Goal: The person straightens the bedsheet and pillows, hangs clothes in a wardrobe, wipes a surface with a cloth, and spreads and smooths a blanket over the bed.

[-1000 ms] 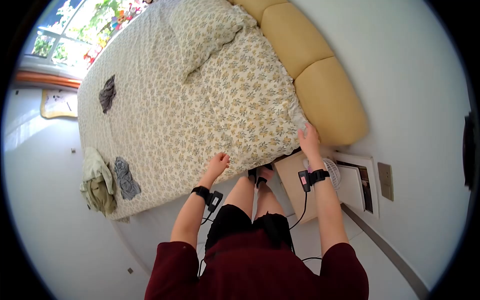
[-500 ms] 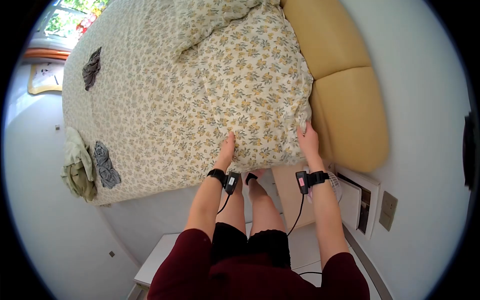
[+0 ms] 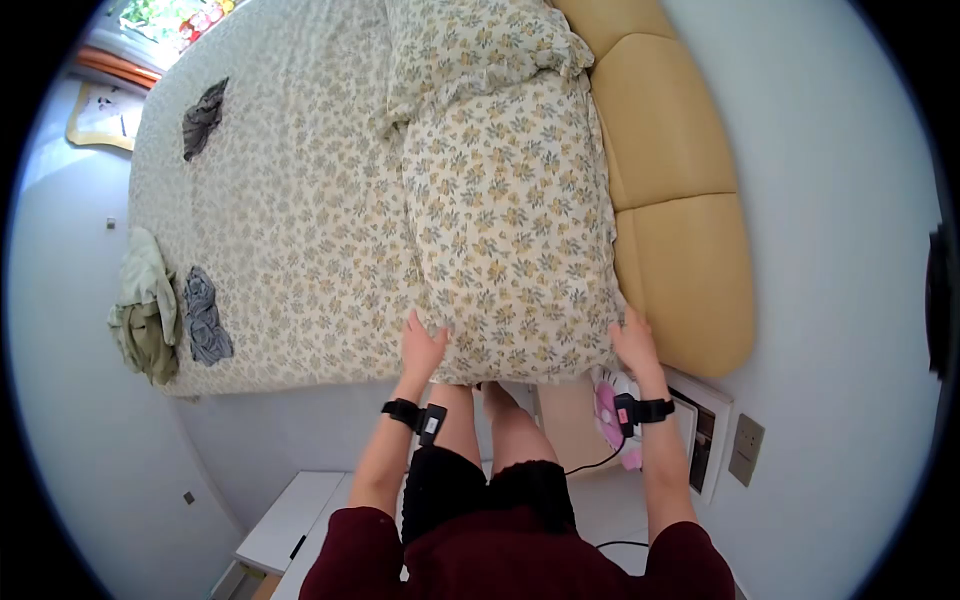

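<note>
A floral pillow lies flat on the bed, its long side along the tan headboard. My left hand is at the pillow's near left corner, thumb and fingers apart, over the floral bed sheet. At the near right corner, my right hand sits between the pillow and the headboard, with its thumb and fingers apart. Whether its fingertips touch the pillow edge is hard to make out. A second floral pillow lies beyond the first one.
Dark crumpled cloth, grey cloth and a pale green garment lie toward the bed's left end. Below right are a pink and white item, a framed panel and a wall socket. A white cabinet stands lower left.
My hands have spread apart, the left moving left and both coming nearer my body. The pillow's near edge looks straighter and flatter. The view has shifted, showing more of the far pillow.
</note>
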Demonstrator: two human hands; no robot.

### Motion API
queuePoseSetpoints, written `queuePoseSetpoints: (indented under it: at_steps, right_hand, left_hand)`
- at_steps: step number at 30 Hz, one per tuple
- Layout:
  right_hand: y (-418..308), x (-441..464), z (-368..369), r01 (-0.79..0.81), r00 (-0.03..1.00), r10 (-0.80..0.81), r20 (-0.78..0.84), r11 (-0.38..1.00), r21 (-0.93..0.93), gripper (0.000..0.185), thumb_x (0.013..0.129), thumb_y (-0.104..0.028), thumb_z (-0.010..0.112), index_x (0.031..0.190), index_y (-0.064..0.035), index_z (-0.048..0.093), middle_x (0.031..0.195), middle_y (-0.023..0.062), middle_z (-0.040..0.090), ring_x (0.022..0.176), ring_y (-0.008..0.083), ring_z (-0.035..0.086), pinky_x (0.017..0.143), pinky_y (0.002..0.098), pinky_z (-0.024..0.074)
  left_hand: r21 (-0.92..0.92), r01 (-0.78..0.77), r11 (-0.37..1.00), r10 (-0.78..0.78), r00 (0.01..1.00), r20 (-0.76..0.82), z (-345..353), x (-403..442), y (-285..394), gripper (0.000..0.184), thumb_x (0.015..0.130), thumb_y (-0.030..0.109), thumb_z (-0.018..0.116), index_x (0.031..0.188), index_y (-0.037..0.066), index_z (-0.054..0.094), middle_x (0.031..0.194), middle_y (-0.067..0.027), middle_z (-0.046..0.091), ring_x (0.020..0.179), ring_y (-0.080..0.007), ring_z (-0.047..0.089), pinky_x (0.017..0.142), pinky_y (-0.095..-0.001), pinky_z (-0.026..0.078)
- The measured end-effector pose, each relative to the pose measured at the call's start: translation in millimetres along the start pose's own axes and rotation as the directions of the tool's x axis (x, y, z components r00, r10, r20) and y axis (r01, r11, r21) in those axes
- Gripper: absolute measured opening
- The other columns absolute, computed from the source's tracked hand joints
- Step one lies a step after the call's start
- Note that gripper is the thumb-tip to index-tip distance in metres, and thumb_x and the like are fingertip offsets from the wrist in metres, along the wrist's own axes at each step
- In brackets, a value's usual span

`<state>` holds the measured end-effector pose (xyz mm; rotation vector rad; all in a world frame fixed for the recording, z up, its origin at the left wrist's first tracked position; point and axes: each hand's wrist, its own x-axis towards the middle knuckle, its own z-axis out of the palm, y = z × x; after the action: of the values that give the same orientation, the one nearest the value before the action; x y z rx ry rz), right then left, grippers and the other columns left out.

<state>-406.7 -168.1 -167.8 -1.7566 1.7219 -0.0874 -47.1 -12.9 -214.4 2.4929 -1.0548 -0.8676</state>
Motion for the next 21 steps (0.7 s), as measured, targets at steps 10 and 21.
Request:
queuePoseSetpoints:
  at_steps: [10,21]
  right_hand:
    - [54.9,-182.1,-163.6,-0.396,0.849,0.306,0.430,0.908,0.135,0.039,0.090,-0.020,0.057,0.121,0.0021,0.049,0.110,0.0096,0.059,0.100,0.0164,0.056,0.088,0.0297,0.0449]
    - [-236.2,21.7,-496.2,0.244,0.954,-0.271,-0.126,0.949,-0.198,0.038,0.094,-0.029,0.049,0.124,-0.0055,0.050,0.111,0.0063,0.060,0.100,0.0131,0.055,0.084,0.0249,0.0426]
  left_hand:
    - [-0.061,0.184,0.981,-0.174,0.973,0.150,-206.0,-146.5,-130.2,0.046,0.082,0.026,0.062,0.115,-0.003,0.050,0.113,-0.0241,0.054,0.098,-0.0357,0.057,0.082,-0.0400,0.048]
    - [0.192,-0.279,0.941,0.129,0.820,0.558,-463.5,-76.1,32.9,0.036,0.087,0.030,0.057,0.114,0.006,0.055,0.095,-0.0147,0.065,0.088,-0.0286,0.063,0.075,-0.0367,0.049]
